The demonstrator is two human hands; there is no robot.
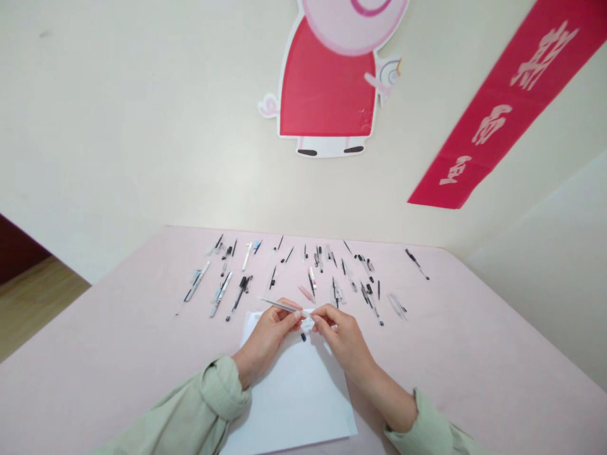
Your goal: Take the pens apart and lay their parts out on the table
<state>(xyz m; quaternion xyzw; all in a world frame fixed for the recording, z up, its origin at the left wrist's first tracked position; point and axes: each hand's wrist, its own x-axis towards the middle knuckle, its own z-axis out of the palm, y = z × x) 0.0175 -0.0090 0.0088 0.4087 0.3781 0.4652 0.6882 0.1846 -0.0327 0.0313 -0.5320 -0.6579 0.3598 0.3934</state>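
My left hand [271, 333] pinches a slim pen [275, 304], greyish and partly clear, whose pointed end sticks out to the upper left. From the other side my right hand [342, 336] is closed at the pen's right end, thumb and forefinger together. What sits between those fingertips is too small to make out. Both hands are over the top of a white sheet of paper [298, 392]. A small black piece [303, 337], perhaps a pen cap, shows just below the fingertips, with small clear parts near it.
Several pens and loose pen parts lie in rows across the pink table [142, 354], among them a white pen [247, 257], a black pen [239, 297] and a pink piece [306, 293]. Behind the table rises a wall with a pig cutout [327, 82] and a red banner [502, 120].
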